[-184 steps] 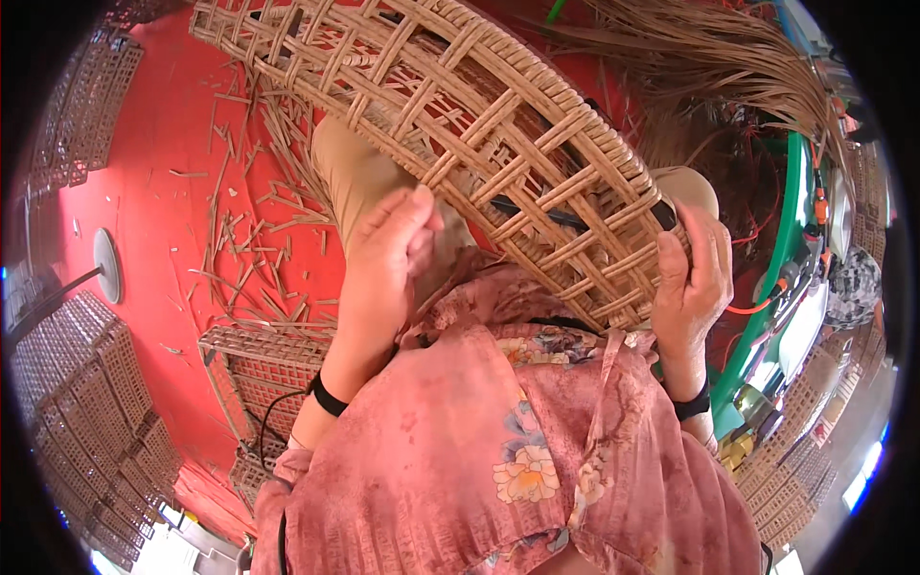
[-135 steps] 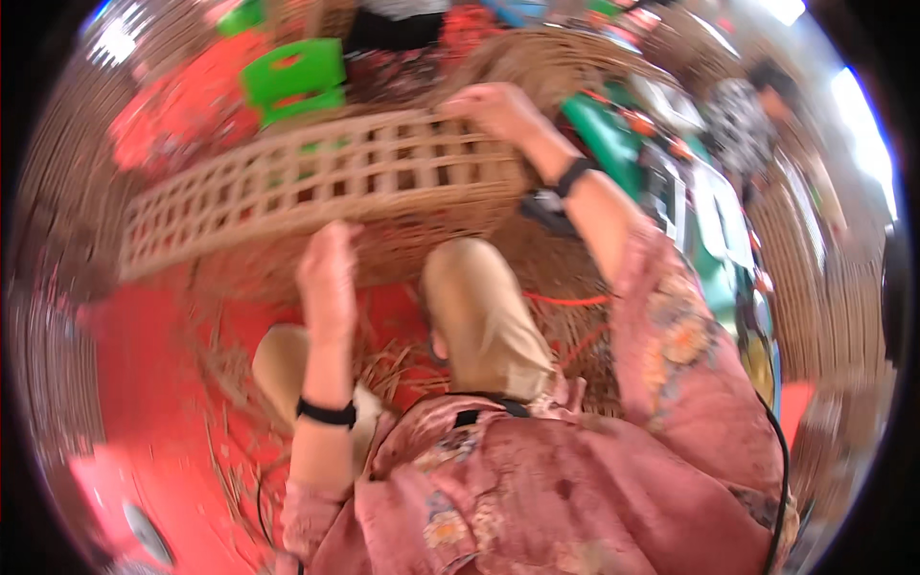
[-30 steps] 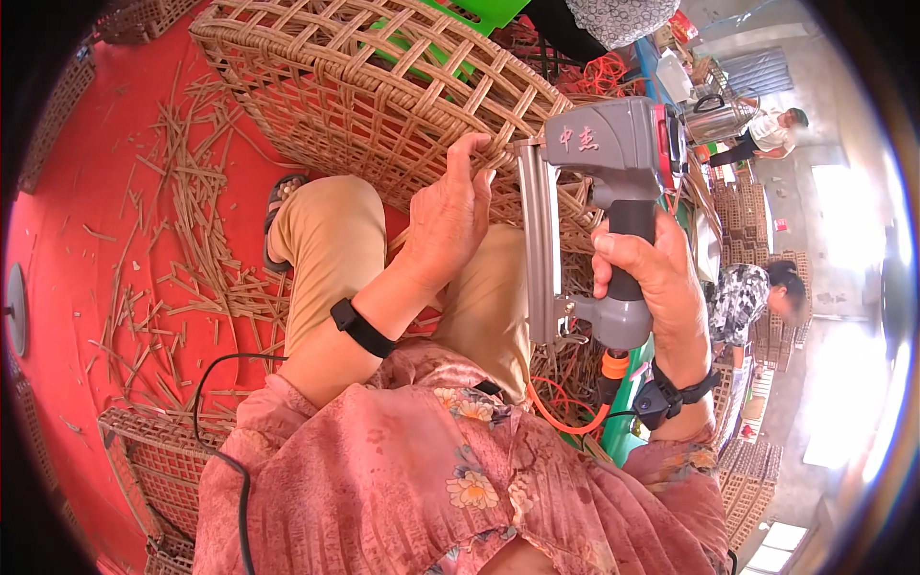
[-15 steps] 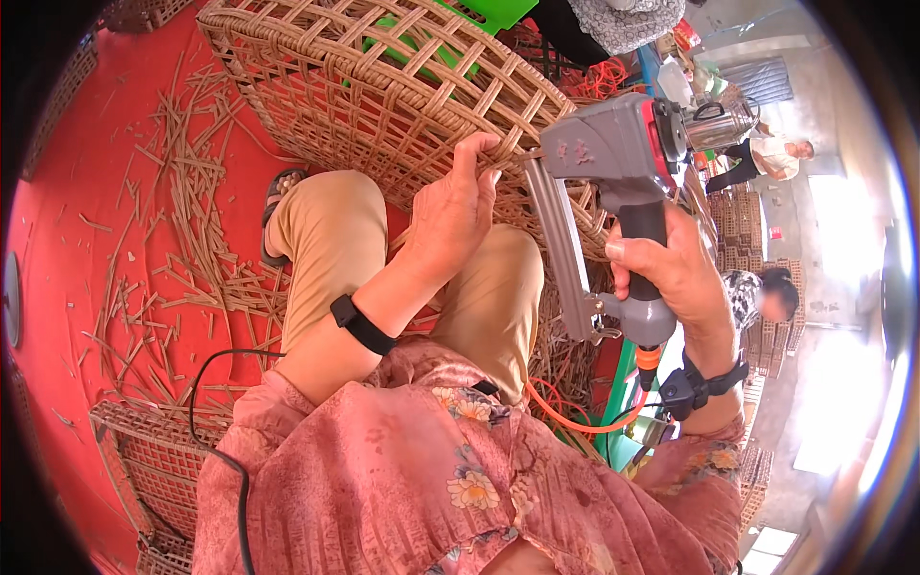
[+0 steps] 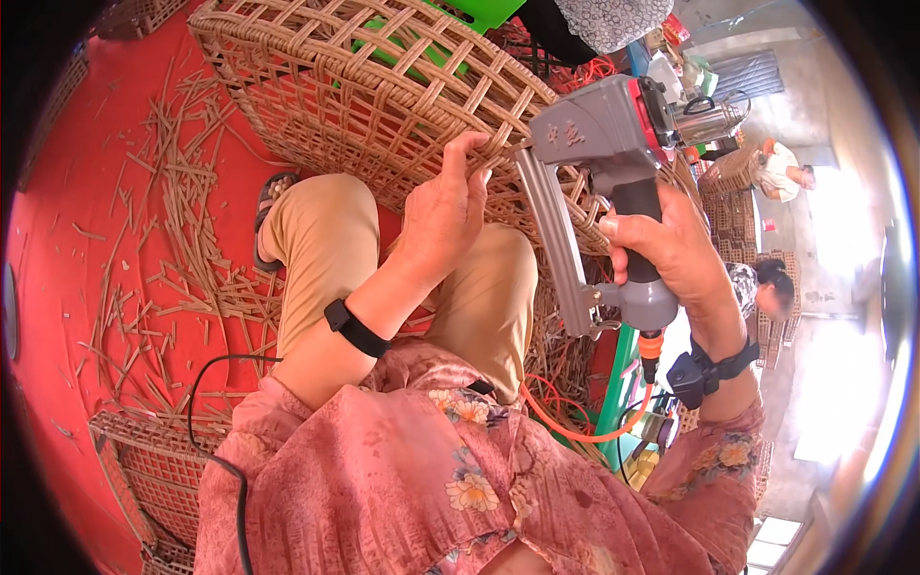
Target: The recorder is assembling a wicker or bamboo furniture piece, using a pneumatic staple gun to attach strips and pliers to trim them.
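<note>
A large brown wicker basket [image 5: 331, 105] lies tilted in front of my knees. My left hand [image 5: 443, 216] pinches its woven edge, index finger and thumb pressed on the strands. In my right hand [image 5: 676, 249] is a grey and black air stapler [image 5: 599, 129], my fingers wrapped round its black grip. The stapler's nose touches or nearly touches the basket edge, just right of my left fingertips; exact contact cannot be made out. An orange air hose [image 5: 585, 436] runs from the bottom of the grip.
Cut wicker strips [image 5: 187, 177] litter the red floor covering [image 5: 96, 278] on the left. Another woven piece [image 5: 158, 465] stands at lower left. Bright green plastic [image 5: 484, 11] shows behind the basket. At right are stacked baskets [image 5: 733, 230] and two people.
The basket, stapler and both hands appear slightly higher and further left in the view. My hands keep their holds. A person in the right background has moved and now appears beside a woven piece.
</note>
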A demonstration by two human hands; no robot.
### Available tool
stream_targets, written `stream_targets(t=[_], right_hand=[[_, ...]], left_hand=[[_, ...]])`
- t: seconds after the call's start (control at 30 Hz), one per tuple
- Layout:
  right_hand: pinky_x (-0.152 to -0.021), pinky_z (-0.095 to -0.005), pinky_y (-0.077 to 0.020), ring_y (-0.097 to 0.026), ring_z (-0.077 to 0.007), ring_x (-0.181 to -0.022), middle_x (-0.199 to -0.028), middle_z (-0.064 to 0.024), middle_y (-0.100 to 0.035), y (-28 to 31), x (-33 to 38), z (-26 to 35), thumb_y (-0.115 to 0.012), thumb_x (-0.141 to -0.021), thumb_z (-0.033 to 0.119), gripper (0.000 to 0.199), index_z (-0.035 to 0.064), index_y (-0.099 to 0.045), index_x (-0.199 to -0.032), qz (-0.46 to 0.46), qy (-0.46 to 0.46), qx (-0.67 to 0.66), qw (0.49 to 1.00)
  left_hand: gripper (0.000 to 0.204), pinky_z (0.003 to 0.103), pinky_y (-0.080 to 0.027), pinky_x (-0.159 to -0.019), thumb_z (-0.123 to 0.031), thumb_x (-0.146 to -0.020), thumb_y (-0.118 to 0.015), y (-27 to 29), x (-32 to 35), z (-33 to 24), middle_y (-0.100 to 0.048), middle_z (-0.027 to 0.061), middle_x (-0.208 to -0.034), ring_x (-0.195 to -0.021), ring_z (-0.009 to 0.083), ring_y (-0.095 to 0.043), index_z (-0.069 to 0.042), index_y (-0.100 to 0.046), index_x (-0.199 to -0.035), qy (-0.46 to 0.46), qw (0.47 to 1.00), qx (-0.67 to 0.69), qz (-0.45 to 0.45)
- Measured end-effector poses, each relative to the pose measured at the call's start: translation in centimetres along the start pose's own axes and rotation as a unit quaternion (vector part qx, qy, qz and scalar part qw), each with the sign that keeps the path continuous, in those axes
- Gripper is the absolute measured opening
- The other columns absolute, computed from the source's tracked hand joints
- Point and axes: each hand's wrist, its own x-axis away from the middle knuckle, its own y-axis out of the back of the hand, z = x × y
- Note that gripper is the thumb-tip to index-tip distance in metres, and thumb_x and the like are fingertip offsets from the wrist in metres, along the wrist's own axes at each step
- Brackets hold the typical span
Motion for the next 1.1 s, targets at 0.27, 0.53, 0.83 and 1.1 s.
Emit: stream_targets(t=[0.27,0.53,0.83,1.1], right_hand=[[-0.05,-0.0247,-0.0466,-0.055,-0.009,-0.053,-0.065,-0.0021,-0.058,0.2,0.1,0.3,-0.068,-0.083,0.019,0.027,0.0005,-0.057,-0.099,0.001,-0.007,0.002,1.0],[-0.05,-0.0244,-0.0469,-0.055,-0.0079,-0.054,-0.067,-0.0022,-0.058,-0.1,-0.3,0.6,-0.067,-0.084,0.017,0.03,-0.0027,-0.058,-0.104,0.027,0.021,0.051,0.998],[-0.05,-0.0247,-0.0466,-0.054,-0.0082,-0.051,-0.066,-0.0018,-0.057,0.7,-0.3,-1.1,-0.067,-0.082,0.017,0.033,-0.0037,-0.059,-0.107,0.057,0.077,0.074,0.993],[-0.052,-0.0247,-0.0477,-0.057,-0.009,-0.056,-0.077,-0.0036,-0.059,1.5,2.9,-6.4,-0.075,-0.075,0.014,0.046,-0.0026,-0.053,-0.111,-0.059,0.092,-0.125,0.986]], left_hand=[[0.036,0.049,-0.046,-0.057,-0.008,-0.094,-0.051,0.3,0.0,-0.6,-0.063,0.0155,-0.072,-0.066,0.04,-0.062,-0.012,-0.037,-0.127,0.017,1.0,0.008,0.012],[0.035,0.035,-0.044,-0.055,-0.005,-0.096,-0.05,0.3,0.1,-0.7,-0.057,0.0121,-0.068,-0.056,0.0251,-0.054,-0.01,-0.041,-0.129,0.015,0.999,0.03,0.0],[0.033,0.032,-0.041,-0.055,-0.005,-0.095,-0.051,0.0,0.4,-1.2,-0.053,0.0091,-0.064,-0.055,0.0188,-0.048,-0.005,-0.042,-0.127,0.012,1.0,0.008,-0.009],[0.027,0.027,-0.043,-0.061,-0.007,-0.095,-0.056,-0.2,0.7,-0.8,-0.056,0.0087,-0.071,-0.064,0.0118,-0.051,-0.003,-0.045,-0.119,0.0,0.998,-0.005,-0.061]])
